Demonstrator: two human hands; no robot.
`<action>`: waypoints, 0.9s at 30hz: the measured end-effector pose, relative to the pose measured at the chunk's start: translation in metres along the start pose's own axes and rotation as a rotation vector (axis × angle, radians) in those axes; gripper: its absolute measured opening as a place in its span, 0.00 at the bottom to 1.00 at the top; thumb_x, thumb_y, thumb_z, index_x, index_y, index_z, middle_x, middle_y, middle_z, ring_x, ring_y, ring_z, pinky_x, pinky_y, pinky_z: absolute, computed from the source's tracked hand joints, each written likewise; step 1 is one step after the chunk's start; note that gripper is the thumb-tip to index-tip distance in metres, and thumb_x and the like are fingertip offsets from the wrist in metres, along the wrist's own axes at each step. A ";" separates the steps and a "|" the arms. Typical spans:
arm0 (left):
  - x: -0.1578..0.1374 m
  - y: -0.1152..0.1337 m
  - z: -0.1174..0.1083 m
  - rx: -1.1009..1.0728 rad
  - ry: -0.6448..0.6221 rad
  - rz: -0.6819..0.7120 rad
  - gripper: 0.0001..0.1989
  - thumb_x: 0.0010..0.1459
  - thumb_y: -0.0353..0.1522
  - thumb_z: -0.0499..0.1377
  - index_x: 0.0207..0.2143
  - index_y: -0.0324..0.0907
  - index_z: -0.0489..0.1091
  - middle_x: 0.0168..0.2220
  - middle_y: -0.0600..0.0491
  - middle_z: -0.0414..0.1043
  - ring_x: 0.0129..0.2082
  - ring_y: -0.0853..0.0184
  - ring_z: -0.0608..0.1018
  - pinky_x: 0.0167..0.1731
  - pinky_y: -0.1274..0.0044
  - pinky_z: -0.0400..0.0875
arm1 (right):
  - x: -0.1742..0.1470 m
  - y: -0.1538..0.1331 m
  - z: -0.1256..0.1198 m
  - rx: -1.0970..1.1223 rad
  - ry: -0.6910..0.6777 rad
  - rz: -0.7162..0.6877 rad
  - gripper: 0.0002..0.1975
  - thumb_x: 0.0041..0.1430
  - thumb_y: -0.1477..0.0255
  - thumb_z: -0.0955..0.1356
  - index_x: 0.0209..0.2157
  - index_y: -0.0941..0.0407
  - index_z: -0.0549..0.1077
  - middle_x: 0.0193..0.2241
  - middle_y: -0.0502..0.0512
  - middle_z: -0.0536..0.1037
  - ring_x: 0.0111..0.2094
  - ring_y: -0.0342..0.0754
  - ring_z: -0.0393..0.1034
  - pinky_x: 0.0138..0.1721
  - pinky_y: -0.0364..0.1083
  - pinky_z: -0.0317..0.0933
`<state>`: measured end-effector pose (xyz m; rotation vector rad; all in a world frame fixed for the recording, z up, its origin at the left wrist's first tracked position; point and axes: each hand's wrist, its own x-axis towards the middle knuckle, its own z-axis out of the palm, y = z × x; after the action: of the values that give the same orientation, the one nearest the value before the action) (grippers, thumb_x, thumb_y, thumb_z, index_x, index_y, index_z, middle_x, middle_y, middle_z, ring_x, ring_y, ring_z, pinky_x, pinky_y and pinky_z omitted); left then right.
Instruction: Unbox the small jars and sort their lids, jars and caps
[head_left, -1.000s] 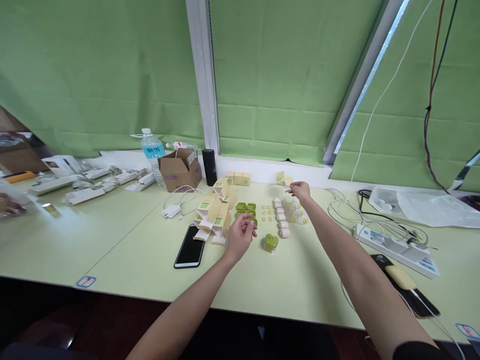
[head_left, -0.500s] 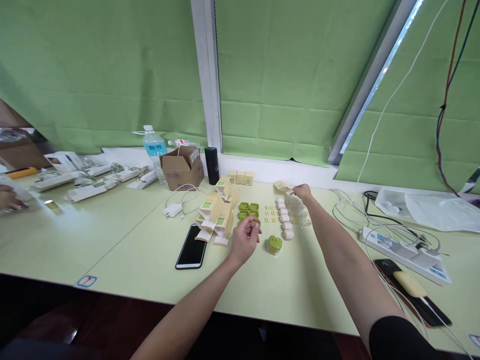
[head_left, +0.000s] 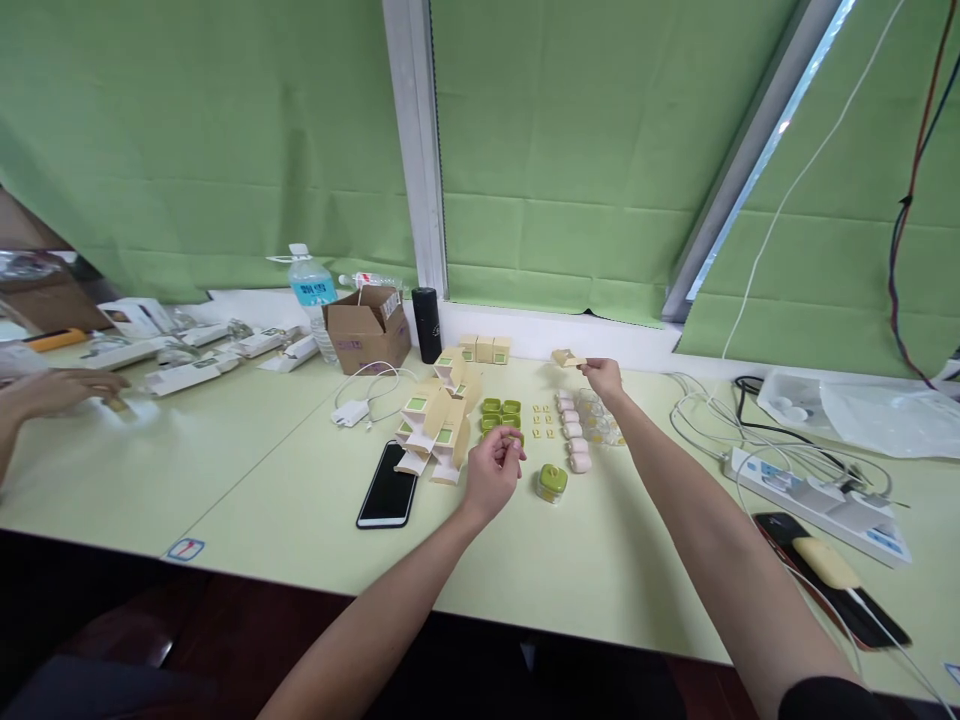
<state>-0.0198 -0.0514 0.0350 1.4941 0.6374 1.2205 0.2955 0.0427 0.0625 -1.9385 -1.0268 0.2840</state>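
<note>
My right hand (head_left: 602,378) reaches to the back of the table and pinches the flap of a small cream paper box (head_left: 564,357). My left hand (head_left: 493,472) hangs with loosely bent fingers and no object visible in it, just in front of several green square cups (head_left: 501,408). To its right sits a small clear container with a green lid (head_left: 552,481). Small yellow pieces (head_left: 543,420) lie in rows, beside a column of pink blocks (head_left: 572,432) and several clear plastic containers (head_left: 600,418). Left of the cups, open cream boxes (head_left: 435,415) are piled.
A phone (head_left: 387,487) lies by the pile. Closed cream boxes (head_left: 485,349), a black cylinder (head_left: 426,326), a cardboard box (head_left: 367,333) and a water bottle (head_left: 313,298) line the back. A power strip (head_left: 817,505) with cables is right. Another person's hand (head_left: 64,392) works at left.
My right hand has drawn slightly left with the cream box, which has turned. My left hand stays about where it was. The other person's hand has come farther into view.
</note>
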 end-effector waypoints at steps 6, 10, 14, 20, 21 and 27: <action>-0.005 -0.002 -0.003 0.119 -0.122 0.123 0.10 0.64 0.39 0.57 0.40 0.41 0.70 0.26 0.54 0.73 0.20 0.72 0.72 0.23 0.79 0.66 | -0.034 -0.027 0.002 0.120 0.014 -0.166 0.16 0.62 0.69 0.67 0.49 0.55 0.80 0.48 0.56 0.83 0.51 0.51 0.76 0.52 0.47 0.66; -0.016 -0.002 -0.002 0.353 -0.329 0.387 0.09 0.65 0.35 0.54 0.38 0.42 0.74 0.23 0.53 0.73 0.21 0.69 0.72 0.25 0.77 0.65 | -0.069 -0.041 0.014 0.192 -0.022 -0.338 0.14 0.62 0.70 0.69 0.47 0.56 0.82 0.47 0.57 0.84 0.52 0.55 0.77 0.55 0.51 0.67; -0.020 -0.003 -0.001 0.486 -0.426 0.477 0.12 0.65 0.34 0.52 0.36 0.43 0.75 0.21 0.54 0.71 0.20 0.68 0.71 0.26 0.76 0.65 | -0.078 -0.055 0.029 0.043 -0.029 -0.362 0.13 0.62 0.70 0.70 0.46 0.52 0.82 0.45 0.54 0.84 0.50 0.54 0.78 0.55 0.50 0.66; -0.014 -0.008 -0.006 0.507 -0.381 0.485 0.14 0.67 0.35 0.51 0.37 0.43 0.76 0.21 0.53 0.71 0.19 0.68 0.70 0.25 0.76 0.63 | -0.040 -0.047 0.037 -0.261 0.008 -0.135 0.12 0.62 0.71 0.69 0.44 0.51 0.82 0.44 0.57 0.85 0.51 0.55 0.76 0.57 0.53 0.59; -0.013 -0.008 -0.006 0.492 -0.371 0.484 0.14 0.67 0.35 0.51 0.38 0.43 0.76 0.20 0.53 0.71 0.19 0.68 0.70 0.25 0.76 0.62 | -0.034 -0.043 0.038 -0.282 0.002 -0.116 0.12 0.61 0.71 0.69 0.44 0.50 0.82 0.44 0.57 0.85 0.51 0.55 0.76 0.57 0.53 0.58; -0.013 -0.011 -0.004 0.473 -0.381 0.478 0.13 0.66 0.35 0.53 0.37 0.44 0.77 0.19 0.54 0.70 0.18 0.68 0.68 0.24 0.76 0.62 | -0.019 -0.024 0.049 -0.408 -0.078 -0.102 0.12 0.60 0.70 0.69 0.45 0.49 0.82 0.44 0.56 0.84 0.54 0.53 0.71 0.58 0.54 0.51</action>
<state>-0.0255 -0.0582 0.0200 2.3056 0.3249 1.1244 0.2429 0.0643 0.0501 -2.2402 -1.3091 0.0965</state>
